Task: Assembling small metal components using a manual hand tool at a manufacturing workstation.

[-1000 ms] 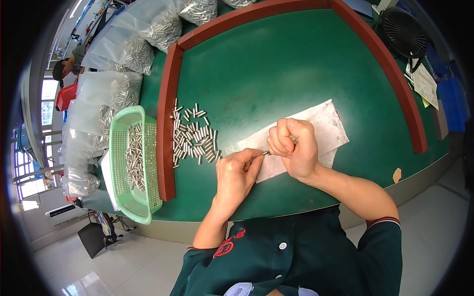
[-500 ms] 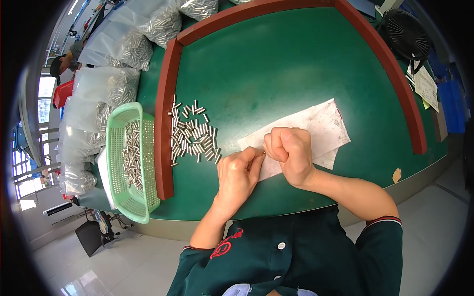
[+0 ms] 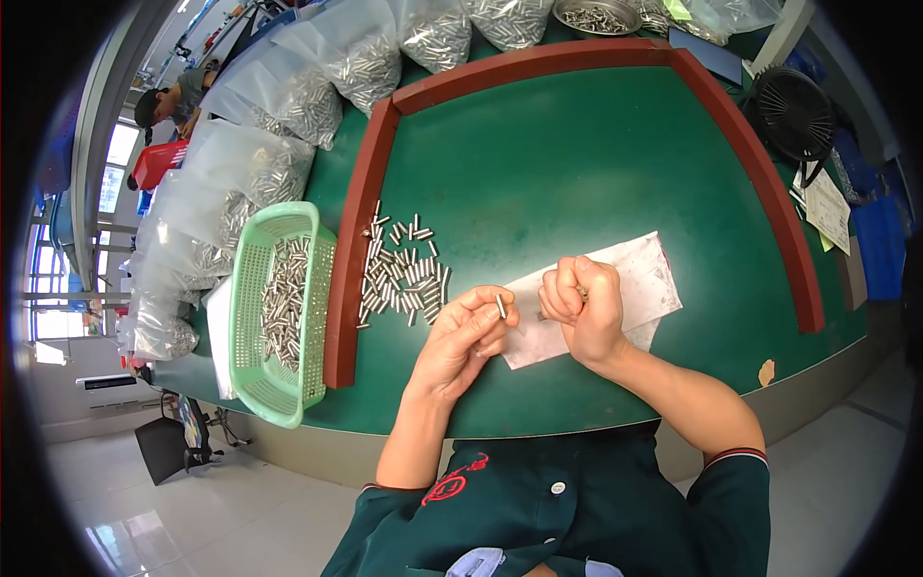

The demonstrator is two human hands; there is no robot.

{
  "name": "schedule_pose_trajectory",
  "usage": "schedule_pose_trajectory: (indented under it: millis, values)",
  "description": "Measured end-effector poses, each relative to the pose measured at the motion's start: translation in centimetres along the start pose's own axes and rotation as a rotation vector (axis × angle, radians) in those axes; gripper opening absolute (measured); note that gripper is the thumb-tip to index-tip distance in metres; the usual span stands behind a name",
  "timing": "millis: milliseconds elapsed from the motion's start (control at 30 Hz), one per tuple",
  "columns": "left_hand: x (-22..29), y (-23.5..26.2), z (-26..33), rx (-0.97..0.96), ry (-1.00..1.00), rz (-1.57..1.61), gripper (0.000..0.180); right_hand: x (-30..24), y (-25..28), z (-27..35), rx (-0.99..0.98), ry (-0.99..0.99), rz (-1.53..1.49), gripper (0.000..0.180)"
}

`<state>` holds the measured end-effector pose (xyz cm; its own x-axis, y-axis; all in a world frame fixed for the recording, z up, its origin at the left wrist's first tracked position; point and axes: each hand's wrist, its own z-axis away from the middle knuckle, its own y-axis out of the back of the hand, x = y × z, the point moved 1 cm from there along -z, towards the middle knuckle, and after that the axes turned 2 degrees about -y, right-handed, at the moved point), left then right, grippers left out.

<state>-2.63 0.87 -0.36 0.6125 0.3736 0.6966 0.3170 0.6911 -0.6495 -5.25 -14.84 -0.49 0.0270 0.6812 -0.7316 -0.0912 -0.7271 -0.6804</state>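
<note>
Between the thumb and fingertips of my left hand (image 3: pixel 450 346) stands a small shiny metal pin (image 3: pixel 501 307). My right hand (image 3: pixel 598 322) is closed in a fist a short way to the right; a bit of something small and yellowish shows at its top, and its kind is hidden by the fingers. Beneath both hands lies a white, grey-smudged cloth (image 3: pixel 639 279), folded unevenly on the green tabletop (image 3: pixel 548 154). A loose heap of similar short metal pins (image 3: pixel 409 274) is spread to the left of my left hand.
Dark red rails (image 3: pixel 363 212) frame the work area at left, back and right. Outside the left rail sits a green plastic basket (image 3: pixel 252 385) of pins. Clear bags (image 3: pixel 361 72) of pins line the far left. A black fan (image 3: pixel 790 113) stands at right. Another person (image 3: pixel 173 101) is far left.
My hands have drawn apart; the pin now shows in my left fingers. My right fist has turned and moved slightly right. The whole view has shifted, showing more of the table's far side.
</note>
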Motion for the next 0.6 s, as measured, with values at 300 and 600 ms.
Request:
schedule_pose_trajectory:
  millis: [300,600]
  values:
    - [1.3,-0.4,0.4,0.135,-0.054,-0.019,0.018,0.2,0.1,-0.3,-0.021,-0.011,-0.025,0.038]
    - [4.1,1.4,2.9,0.59,-0.392,-1.333,0.009,0.0,0.1,-0.3,-0.01,-0.024,-0.024,0.037]
